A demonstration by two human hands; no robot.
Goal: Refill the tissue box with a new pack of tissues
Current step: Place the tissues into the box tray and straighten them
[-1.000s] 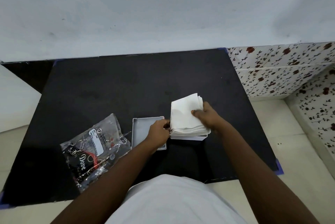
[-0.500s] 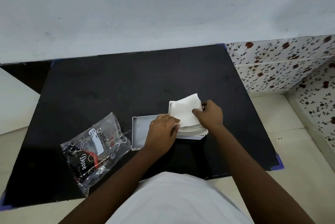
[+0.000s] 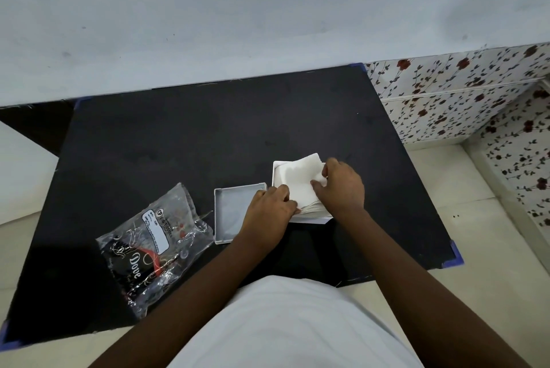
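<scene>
At mid-frame on the black table, the tissues sit in the white box. The left hand and the right hand both press and pinch the stack. The lid lies left of the box, with the empty wrapper at lower left.

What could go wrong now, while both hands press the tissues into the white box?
1. The tissue stack sits skewed, its far corner over the white box rim; pushing may crumple it.
2. The left hand and right hand press on the near edges only, so the stack could tilt or the light box slide on the black table.
3. The lid lies close by the left wrist and may get knocked.
</scene>
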